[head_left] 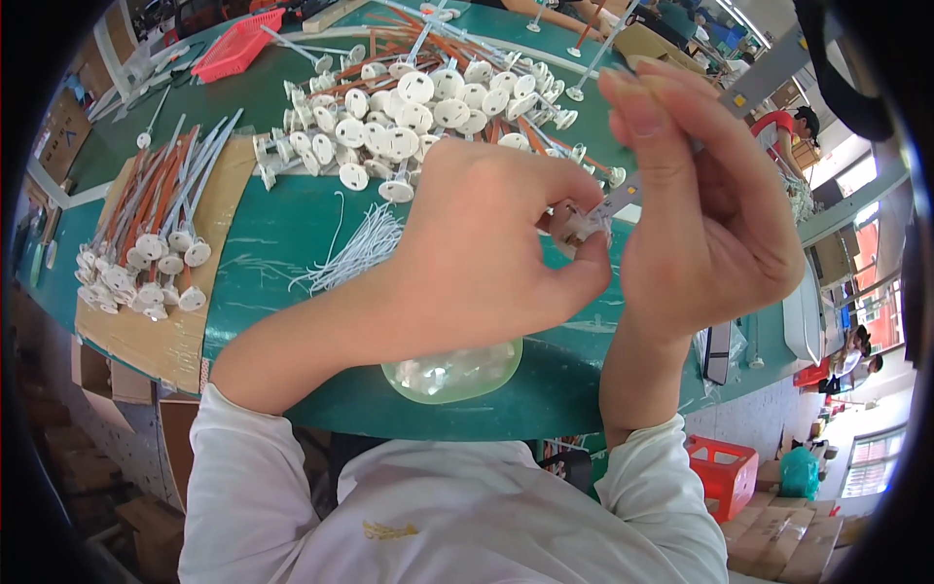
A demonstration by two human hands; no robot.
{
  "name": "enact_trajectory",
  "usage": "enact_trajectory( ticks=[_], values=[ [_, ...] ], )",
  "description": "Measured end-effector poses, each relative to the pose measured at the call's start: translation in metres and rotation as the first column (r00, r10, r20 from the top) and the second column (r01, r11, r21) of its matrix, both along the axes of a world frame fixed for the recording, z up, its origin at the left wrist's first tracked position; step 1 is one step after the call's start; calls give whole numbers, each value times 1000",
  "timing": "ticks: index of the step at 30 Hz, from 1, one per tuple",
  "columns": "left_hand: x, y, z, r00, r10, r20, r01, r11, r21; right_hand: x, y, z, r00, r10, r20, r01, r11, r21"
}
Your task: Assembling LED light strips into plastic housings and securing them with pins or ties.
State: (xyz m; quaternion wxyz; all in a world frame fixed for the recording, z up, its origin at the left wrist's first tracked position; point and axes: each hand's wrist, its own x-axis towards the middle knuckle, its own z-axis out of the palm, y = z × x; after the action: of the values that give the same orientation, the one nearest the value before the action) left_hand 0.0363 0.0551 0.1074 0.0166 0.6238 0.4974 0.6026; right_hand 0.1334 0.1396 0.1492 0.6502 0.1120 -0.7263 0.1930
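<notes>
My left hand is closed in a pinch on a small clear plastic piece in front of me. A grey light strip with small yellow squares runs from that piece up to the right. My right hand pinches the strip higher up between thumb and fingers, and its far part sticks out past the fingertips. Where the strip passes behind the right fingers it is hidden. Below my left wrist stands a pale green bowl with shiny clear pieces in it, partly covered by the forearm.
Beyond my hands, white round-ended parts with orange and grey strips lie heaped on the green table. A similar bunch lies on cardboard at left. White wires lie between. A red basket stands far left.
</notes>
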Motion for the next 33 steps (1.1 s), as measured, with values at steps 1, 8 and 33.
enact_trajectory(
  ticks=[1, 8, 33],
  values=[
    [1, 0, -1, 1000, 16, -5, -16, 1000, 18, -1, 1, -2, 1000, 5, 12, -5, 1000, -2],
    [-3, -5, 4, 992, 24, -126, -24, 1000, 0, 1, 4, -2, 999, -49, 7, 49, 998, 31],
    [-4, -9, 11, 945, -250, -212, 243, 968, -58, 19, 21, 15, 993, -15, 121, -3, 989, 150]
  ],
)
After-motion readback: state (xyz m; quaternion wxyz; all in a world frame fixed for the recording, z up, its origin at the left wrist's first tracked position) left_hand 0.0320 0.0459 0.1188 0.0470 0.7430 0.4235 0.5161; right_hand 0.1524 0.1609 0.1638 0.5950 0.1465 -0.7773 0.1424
